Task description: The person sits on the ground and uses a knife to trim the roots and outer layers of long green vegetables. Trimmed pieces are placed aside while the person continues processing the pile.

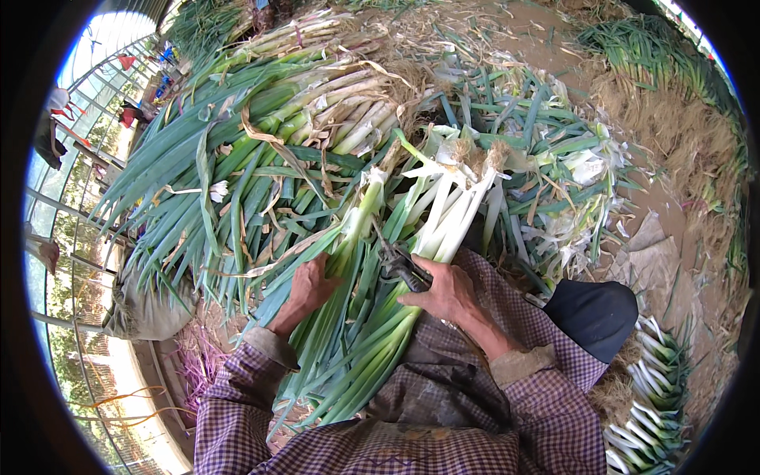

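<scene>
My left hand (313, 287) is closed around the green leaves of an unpeeled scallion (363, 212), whose root end points away from me. My right hand (445, 291) holds an air-gun-like tool with a dark handle (409, 274) and a thin metal nozzle, which points at that scallion's stem. Several peeled scallions (446, 222) with white stems lie under my right hand, across my lap, their roots away from me and their green leaves towards me. A large heap of unpeeled scallions (237, 172) lies beyond my left hand.
Stripped leaves and skins (570, 172) are piled to the right of the stems. White-stemmed scallions (650, 380) lie in a row at the lower right. More scallions (653, 53) stand at the upper right. A cloth sack (148, 300) and purple strands (200, 362) lie at the left.
</scene>
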Demonstrator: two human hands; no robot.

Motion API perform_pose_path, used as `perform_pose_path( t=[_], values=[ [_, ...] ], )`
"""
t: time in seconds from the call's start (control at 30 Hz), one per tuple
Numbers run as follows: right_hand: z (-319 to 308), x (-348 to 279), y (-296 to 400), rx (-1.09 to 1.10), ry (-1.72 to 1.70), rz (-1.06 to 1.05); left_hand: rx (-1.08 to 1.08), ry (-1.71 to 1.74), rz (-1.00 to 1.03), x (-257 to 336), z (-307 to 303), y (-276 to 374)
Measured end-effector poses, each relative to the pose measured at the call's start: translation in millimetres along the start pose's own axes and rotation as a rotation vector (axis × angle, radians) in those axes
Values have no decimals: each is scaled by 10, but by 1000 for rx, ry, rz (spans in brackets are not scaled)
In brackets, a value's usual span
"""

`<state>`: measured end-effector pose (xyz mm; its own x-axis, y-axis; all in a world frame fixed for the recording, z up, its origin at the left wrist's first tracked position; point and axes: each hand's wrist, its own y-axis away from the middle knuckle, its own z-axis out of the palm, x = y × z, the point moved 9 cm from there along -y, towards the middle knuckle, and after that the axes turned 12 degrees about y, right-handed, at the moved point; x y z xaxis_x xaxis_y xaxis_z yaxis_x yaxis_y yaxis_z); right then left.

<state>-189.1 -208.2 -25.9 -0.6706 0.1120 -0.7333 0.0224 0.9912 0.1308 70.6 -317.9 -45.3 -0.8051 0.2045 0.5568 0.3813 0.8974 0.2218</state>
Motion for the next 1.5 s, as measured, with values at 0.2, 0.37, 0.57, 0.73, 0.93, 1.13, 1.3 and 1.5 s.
perform_pose_path(
  t=[0.2, 0.37, 0.57, 0.73, 0.93, 1.13, 1.3, 1.5],
  values=[
    [14, 74, -211, -12, -25, 60, -28, 102, -49, -72, -48, 194],
    [42, 71, -284, 14, 8, 53, -91, 224, -97, -157, -16, 370],
    [83, 89, -354, -68, 35, 111, -62, 196, -111, -91, -15, 589],
    [74, 14, -463, -139, 16, 157, -36, 175, -114, -31, -47, 815],
    [124, -39, -343, 14, 26, 54, -14, 112, -100, 35, -2, 987],
    [161, -76, -330, -203, -6, 127, -65, -12, -8, 98, 92, 1082],
    [115, -90, -349, -177, 61, 140, -152, -67, 2, 116, 232, 1085],
    [119, 65, -618, -100, 75, 198, -153, -52, 36, 250, 308, 1107]
  ],
)
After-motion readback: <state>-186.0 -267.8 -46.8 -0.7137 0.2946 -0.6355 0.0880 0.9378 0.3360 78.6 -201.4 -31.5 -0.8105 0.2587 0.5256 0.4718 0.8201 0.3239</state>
